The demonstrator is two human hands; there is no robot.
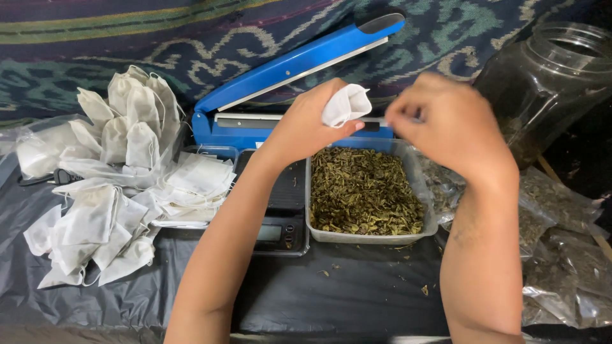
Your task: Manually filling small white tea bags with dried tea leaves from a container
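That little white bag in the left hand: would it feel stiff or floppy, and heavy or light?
Probably floppy: the small white bag folds and creases where the left hand pinches it. Likely very light too, since it looks thin and flat, like the limp bags in the pile of white bags nearby. It seems unlikely to roll.

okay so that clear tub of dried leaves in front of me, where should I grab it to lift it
Probably the plastic tub's two short side walls under the rim, a hand from each side. It is wide, shallow, open-topped and nearly full, and the scale crowds its left wall.
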